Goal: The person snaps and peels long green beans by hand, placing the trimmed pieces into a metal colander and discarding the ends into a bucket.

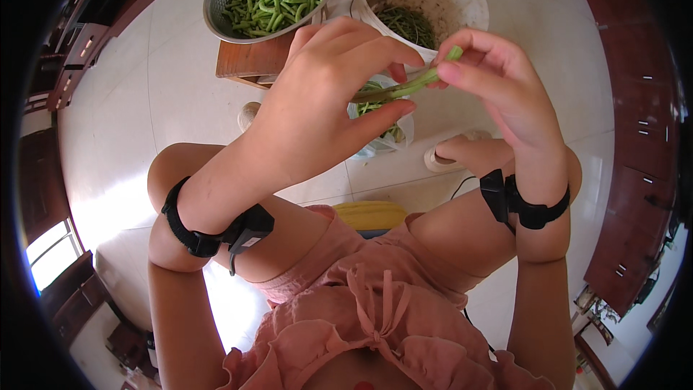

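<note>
A long green bean (415, 85) stretches between my two hands. My right hand (498, 76) pinches it near its right tip with thumb and fingers. The other end runs into my left hand (328, 76), whose fingers curl about it, with the thumb and forefinger apart. That end is hidden by the palm. Beneath the hands, a clear plastic bag (406, 126) with more green beans is partly covered by my left hand. Beyond the left hand is a metal colander (209, 9) full of short cut bean pieces (271, 0).
The colander rests on a small wooden stool (249, 60). To its right stands a white bucket (473, 3), stained inside, with dark green scraps (404, 25) at its bottom. Red-brown cabinets (635, 123) line the right side. Pale floor tiles (184, 94) lie below.
</note>
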The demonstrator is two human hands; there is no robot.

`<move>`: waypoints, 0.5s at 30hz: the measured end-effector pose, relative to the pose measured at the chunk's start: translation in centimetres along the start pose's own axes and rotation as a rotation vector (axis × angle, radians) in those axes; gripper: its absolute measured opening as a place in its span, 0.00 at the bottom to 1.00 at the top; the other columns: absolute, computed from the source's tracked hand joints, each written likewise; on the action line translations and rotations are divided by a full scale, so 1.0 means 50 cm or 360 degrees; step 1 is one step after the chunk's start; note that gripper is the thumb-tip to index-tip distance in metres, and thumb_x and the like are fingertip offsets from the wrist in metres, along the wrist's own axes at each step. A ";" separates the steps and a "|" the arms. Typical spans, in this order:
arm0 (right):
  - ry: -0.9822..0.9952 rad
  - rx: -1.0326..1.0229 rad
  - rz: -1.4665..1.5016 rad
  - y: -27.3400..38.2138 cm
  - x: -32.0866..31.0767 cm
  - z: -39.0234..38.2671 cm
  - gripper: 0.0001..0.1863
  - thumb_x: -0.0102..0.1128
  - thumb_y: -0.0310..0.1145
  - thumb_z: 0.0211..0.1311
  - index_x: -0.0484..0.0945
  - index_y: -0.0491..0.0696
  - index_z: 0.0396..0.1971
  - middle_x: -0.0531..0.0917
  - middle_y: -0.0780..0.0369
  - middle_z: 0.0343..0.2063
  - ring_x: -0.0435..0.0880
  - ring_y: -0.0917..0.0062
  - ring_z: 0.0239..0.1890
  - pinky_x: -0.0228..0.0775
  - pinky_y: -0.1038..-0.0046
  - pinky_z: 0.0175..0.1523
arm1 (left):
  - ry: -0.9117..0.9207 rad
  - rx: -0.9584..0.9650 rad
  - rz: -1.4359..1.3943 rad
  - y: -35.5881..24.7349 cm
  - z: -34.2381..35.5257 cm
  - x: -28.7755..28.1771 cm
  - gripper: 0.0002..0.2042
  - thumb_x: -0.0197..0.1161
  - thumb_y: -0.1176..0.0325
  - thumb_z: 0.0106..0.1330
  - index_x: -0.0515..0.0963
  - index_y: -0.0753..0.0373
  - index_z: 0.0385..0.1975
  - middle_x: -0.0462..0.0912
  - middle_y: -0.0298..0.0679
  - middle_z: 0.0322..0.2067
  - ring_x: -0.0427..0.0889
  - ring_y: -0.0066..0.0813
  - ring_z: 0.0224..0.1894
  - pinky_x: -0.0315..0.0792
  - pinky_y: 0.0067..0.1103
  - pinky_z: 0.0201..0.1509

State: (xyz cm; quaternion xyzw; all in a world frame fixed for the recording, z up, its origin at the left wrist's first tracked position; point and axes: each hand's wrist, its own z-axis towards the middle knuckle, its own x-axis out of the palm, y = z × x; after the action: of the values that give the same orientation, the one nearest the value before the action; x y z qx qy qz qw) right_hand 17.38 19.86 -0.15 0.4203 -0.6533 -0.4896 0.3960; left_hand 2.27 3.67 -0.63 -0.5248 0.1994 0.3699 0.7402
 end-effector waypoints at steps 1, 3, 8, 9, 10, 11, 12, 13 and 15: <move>-0.0007 -0.0020 -0.0011 0.000 0.000 0.000 0.07 0.63 0.30 0.57 0.78 0.44 0.32 0.82 0.66 0.30 0.79 0.85 0.36 0.68 0.82 0.45 | -0.0031 0.0020 -0.0006 0.005 0.002 0.002 0.17 0.70 0.77 0.47 0.78 0.63 0.39 0.80 0.37 0.33 0.76 0.35 0.40 0.67 0.27 0.47; -0.0017 -0.0062 -0.0032 -0.001 0.003 -0.003 0.07 0.62 0.29 0.57 0.78 0.43 0.34 0.82 0.66 0.31 0.79 0.84 0.37 0.68 0.81 0.45 | -0.0105 0.0052 0.0030 0.006 0.004 0.000 0.14 0.70 0.77 0.46 0.79 0.63 0.35 0.80 0.37 0.31 0.77 0.35 0.40 0.67 0.27 0.47; -0.0091 -0.0388 -0.0420 0.007 0.022 -0.018 0.07 0.60 0.24 0.56 0.78 0.41 0.35 0.82 0.63 0.34 0.77 0.80 0.39 0.66 0.77 0.48 | -0.0237 0.0152 0.0253 0.005 0.010 -0.010 0.11 0.70 0.76 0.44 0.81 0.62 0.29 0.81 0.36 0.28 0.77 0.34 0.40 0.66 0.27 0.46; -0.0076 -0.0433 -0.0516 0.010 0.023 -0.019 0.08 0.59 0.23 0.55 0.78 0.40 0.36 0.81 0.61 0.35 0.77 0.79 0.39 0.66 0.76 0.49 | -0.0251 0.0164 0.0259 0.005 0.012 -0.010 0.11 0.70 0.76 0.44 0.81 0.62 0.29 0.81 0.35 0.28 0.77 0.34 0.40 0.66 0.27 0.47; -0.0095 -0.0550 -0.0690 0.010 0.022 -0.019 0.08 0.60 0.22 0.54 0.79 0.41 0.36 0.82 0.61 0.34 0.77 0.78 0.38 0.66 0.76 0.49 | -0.0263 0.0175 0.0270 0.006 0.012 -0.010 0.11 0.70 0.76 0.44 0.81 0.62 0.29 0.81 0.35 0.27 0.77 0.34 0.39 0.65 0.27 0.47; -0.0115 -0.0667 -0.0864 0.009 0.021 -0.019 0.09 0.61 0.21 0.52 0.80 0.41 0.35 0.82 0.60 0.34 0.77 0.76 0.37 0.66 0.75 0.48 | -0.0276 0.0186 0.0280 0.006 0.012 -0.011 0.11 0.70 0.75 0.44 0.82 0.62 0.29 0.81 0.35 0.27 0.77 0.34 0.39 0.65 0.27 0.47; -0.0136 -0.0784 -0.1039 0.008 0.021 -0.018 0.10 0.63 0.19 0.51 0.81 0.41 0.35 0.82 0.59 0.33 0.78 0.75 0.36 0.66 0.75 0.48 | -0.0273 0.0179 0.0291 0.006 0.011 -0.011 0.11 0.70 0.76 0.43 0.82 0.62 0.29 0.81 0.35 0.27 0.77 0.34 0.39 0.65 0.27 0.46; -0.0213 -0.0899 -0.1211 0.007 0.023 -0.017 0.10 0.64 0.19 0.49 0.81 0.41 0.34 0.82 0.60 0.31 0.77 0.74 0.34 0.66 0.75 0.48 | -0.0270 0.0175 0.0299 0.005 0.010 -0.012 0.11 0.70 0.76 0.43 0.82 0.62 0.30 0.81 0.35 0.27 0.77 0.35 0.39 0.66 0.27 0.46; -0.0370 -0.1127 -0.1557 0.002 0.035 -0.013 0.10 0.66 0.19 0.46 0.82 0.42 0.32 0.82 0.61 0.28 0.77 0.72 0.32 0.65 0.74 0.47 | -0.0293 0.0146 0.0294 0.005 0.008 -0.012 0.10 0.70 0.76 0.44 0.82 0.63 0.30 0.81 0.36 0.27 0.78 0.34 0.38 0.66 0.26 0.45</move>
State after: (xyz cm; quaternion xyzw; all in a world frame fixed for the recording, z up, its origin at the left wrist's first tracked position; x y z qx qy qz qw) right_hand 17.39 18.05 0.26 0.4583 -0.2212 -0.8445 0.1670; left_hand 1.66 3.91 -0.24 -0.4336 0.1949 0.4736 0.7414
